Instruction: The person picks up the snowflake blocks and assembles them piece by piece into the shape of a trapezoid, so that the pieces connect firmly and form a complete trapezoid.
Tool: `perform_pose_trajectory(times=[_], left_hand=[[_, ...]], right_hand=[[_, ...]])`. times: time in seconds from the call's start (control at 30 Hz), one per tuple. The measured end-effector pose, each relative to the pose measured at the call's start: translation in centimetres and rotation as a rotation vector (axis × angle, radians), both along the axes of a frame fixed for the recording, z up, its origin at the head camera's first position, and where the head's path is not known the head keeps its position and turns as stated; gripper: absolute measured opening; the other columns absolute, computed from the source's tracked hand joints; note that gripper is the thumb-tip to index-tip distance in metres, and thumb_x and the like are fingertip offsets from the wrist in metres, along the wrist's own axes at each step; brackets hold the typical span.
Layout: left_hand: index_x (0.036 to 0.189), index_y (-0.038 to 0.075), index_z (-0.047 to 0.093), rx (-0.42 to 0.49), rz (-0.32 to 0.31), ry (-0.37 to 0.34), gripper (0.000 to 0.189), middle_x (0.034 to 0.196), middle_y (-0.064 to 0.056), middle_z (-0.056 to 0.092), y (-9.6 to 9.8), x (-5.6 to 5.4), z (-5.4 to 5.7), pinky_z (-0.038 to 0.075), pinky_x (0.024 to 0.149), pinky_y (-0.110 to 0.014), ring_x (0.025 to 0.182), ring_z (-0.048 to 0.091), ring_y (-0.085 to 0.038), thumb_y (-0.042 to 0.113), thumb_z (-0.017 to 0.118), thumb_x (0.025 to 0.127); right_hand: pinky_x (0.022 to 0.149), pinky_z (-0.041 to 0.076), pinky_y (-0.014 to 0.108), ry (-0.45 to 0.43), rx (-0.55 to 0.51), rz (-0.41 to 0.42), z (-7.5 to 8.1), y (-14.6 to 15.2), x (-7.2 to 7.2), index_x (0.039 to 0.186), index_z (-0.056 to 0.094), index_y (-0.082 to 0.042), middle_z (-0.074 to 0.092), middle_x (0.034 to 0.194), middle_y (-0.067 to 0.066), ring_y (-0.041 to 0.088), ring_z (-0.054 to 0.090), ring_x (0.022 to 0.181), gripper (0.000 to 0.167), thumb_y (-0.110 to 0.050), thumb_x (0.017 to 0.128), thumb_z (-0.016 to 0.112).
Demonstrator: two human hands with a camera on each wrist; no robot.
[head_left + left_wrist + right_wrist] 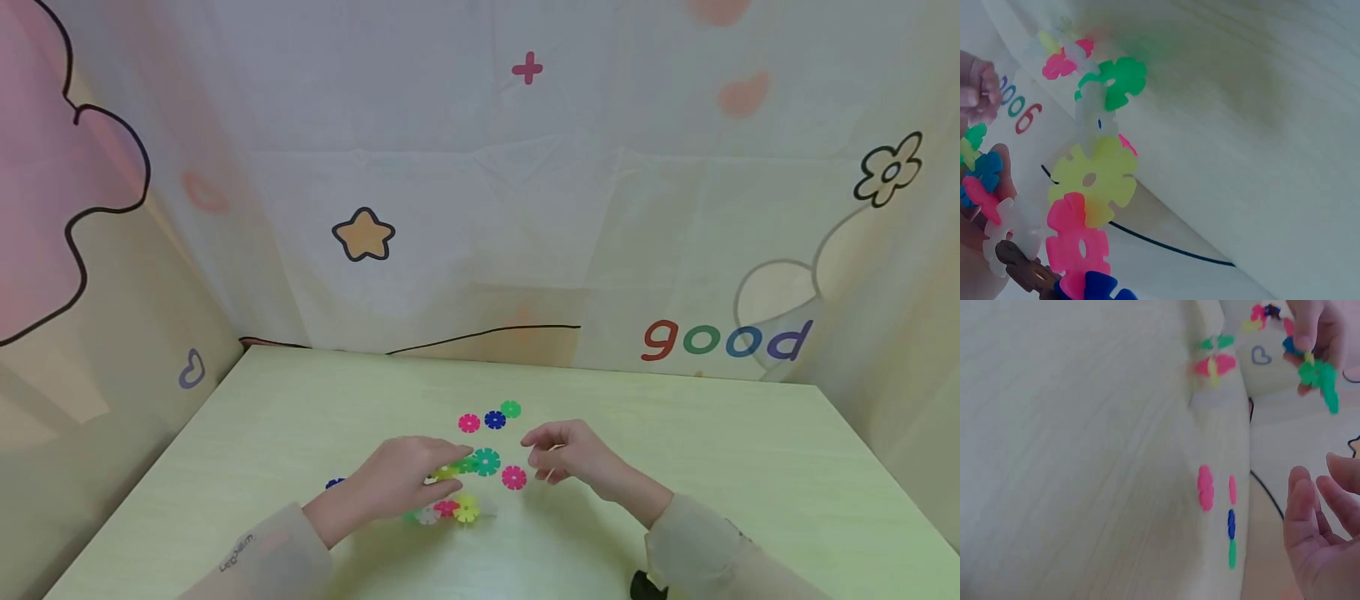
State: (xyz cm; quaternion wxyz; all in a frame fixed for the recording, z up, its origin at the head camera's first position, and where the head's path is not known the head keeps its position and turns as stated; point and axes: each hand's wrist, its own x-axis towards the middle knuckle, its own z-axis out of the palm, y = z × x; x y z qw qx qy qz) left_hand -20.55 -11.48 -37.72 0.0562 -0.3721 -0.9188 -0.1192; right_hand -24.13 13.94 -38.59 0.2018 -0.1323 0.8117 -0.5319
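Observation:
In the head view my left hand [397, 477] pinches a chain of interlocking flower-shaped plastic discs, whose teal-green disc [486, 462] sticks out past the fingertips. The chain curves through the left wrist view, with a yellow disc [1094, 178], a pink disc [1079, 244] and a brown disc [1029, 270] linked together. Part of it is hidden by the hand. My right hand [576, 457] hovers to the right, fingers loosely bent and holding nothing. Below it and to its left is a loose pink disc [513, 477]. The right wrist view shows a gap between that hand [1322, 531] and the chain's green end [1317, 375].
Behind the hands lie a pink disc [469, 423], a blue disc [495, 419] and a green disc [511, 408] on the pale table [675, 450]. A blue piece [334, 483] shows beside the left wrist. Printed cloth [465, 208] encloses the table. A black object [647, 586] is near the right sleeve.

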Motion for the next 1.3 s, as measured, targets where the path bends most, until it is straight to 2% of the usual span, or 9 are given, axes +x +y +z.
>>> perform_pose_trajectory(times=[0.2, 0.37, 0.53, 0.73, 0.93, 1.3], left_hand=[[0.118, 0.016, 0.057, 0.007, 0.040, -0.025, 0.040, 0.111, 0.001, 0.063, -2.0, 0.0, 0.4, 0.050, 0.081, -0.030, 0.102, 0.059, -0.013, 0.031, 0.062, 0.081], [0.117, 0.016, 0.058, 0.008, 0.064, -0.033, 0.040, 0.110, 0.002, 0.063, -3.0, -0.2, 0.3, 0.050, 0.081, -0.031, 0.102, 0.059, -0.013, 0.032, 0.062, 0.081], [0.115, 0.015, 0.059, 0.004, 0.058, -0.011, 0.039, 0.109, 0.000, 0.064, -3.4, -0.2, 0.2, 0.050, 0.080, -0.032, 0.100, 0.060, -0.014, 0.032, 0.062, 0.080], [0.115, 0.015, 0.059, -0.004, 0.069, -0.029, 0.039, 0.109, 0.000, 0.064, -3.4, -0.1, 0.4, 0.050, 0.080, -0.033, 0.100, 0.060, -0.015, 0.032, 0.062, 0.080], [0.115, 0.014, 0.059, -0.003, 0.072, -0.028, 0.039, 0.109, -0.001, 0.064, -3.4, 0.0, 0.4, 0.050, 0.080, -0.034, 0.099, 0.061, -0.016, 0.032, 0.062, 0.080], [0.115, 0.014, 0.059, -0.015, 0.076, -0.034, 0.039, 0.109, -0.001, 0.064, -3.3, 0.0, 0.5, 0.050, 0.081, -0.034, 0.099, 0.060, -0.016, 0.032, 0.063, 0.080]], right_hand=[[0.059, 0.050, 0.030, 0.064, 0.109, 0.054, -1.5, 0.0, -1.6, 0.106, 0.059, 0.001, 0.058, 0.082, 0.007, 0.015, 0.055, 0.065, 0.026, -0.007, 0.081, 0.059], [0.055, 0.046, 0.027, 0.100, 0.205, 0.103, -2.9, -0.7, -2.5, 0.103, 0.062, -0.002, 0.056, 0.079, 0.005, 0.016, 0.051, 0.059, 0.024, -0.005, 0.078, 0.061], [0.056, 0.046, 0.026, 0.142, 0.319, 0.131, -3.8, -1.7, -2.7, 0.101, 0.064, -0.006, 0.057, 0.079, 0.004, 0.015, 0.051, 0.061, 0.026, -0.007, 0.076, 0.066], [0.060, 0.045, 0.025, 0.219, 0.433, 0.157, -4.1, -2.4, -2.7, 0.098, 0.066, -0.009, 0.058, 0.078, 0.002, 0.015, 0.049, 0.068, 0.024, -0.009, 0.075, 0.069], [0.064, 0.046, 0.027, 0.273, 0.475, 0.185, -4.2, -2.6, -2.6, 0.093, 0.067, -0.009, 0.059, 0.080, 0.002, 0.015, 0.049, 0.071, 0.020, -0.009, 0.073, 0.070], [0.063, 0.044, 0.027, 0.275, 0.473, 0.165, -4.2, -2.7, -2.4, 0.082, 0.058, -0.011, 0.056, 0.075, 0.001, 0.015, 0.048, 0.069, 0.017, -0.007, 0.071, 0.071]])
